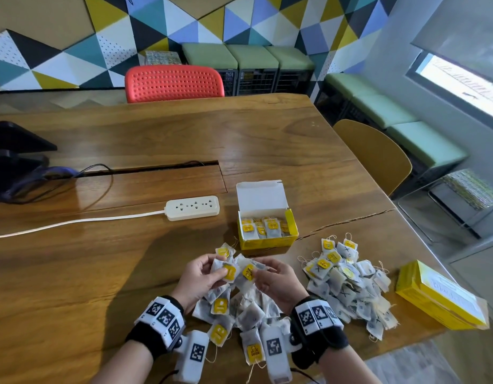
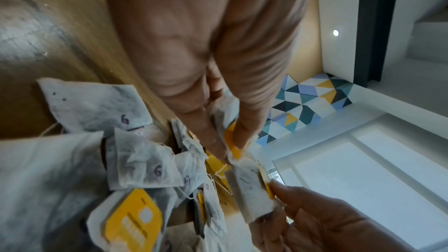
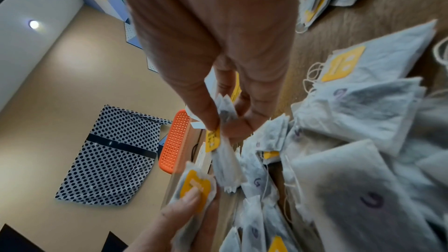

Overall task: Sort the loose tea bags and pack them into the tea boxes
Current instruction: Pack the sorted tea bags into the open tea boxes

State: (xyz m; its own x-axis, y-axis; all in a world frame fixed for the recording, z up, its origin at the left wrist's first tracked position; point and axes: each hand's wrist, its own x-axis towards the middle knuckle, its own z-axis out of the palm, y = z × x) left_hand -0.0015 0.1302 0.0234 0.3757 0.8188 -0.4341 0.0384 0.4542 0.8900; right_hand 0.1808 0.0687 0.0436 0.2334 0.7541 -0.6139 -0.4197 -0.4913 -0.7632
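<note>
In the head view, loose tea bags (image 1: 239, 314) are heaped nearest, below both hands. A tea bag is pinched by the left hand (image 1: 196, 281) and another by the right hand (image 1: 275, 281). An open tea box (image 1: 267, 231) stands beyond, a second pile (image 1: 348, 284) and a closed tea box (image 1: 439, 297) at right.

In the left wrist view, a yellow tag (image 2: 234, 141) is gripped between thumb and fingers.

In the right wrist view, bags marked 6 (image 3: 368, 202) lie near

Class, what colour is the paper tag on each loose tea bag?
Yellow paper tags; clearest in the head view.
</note>
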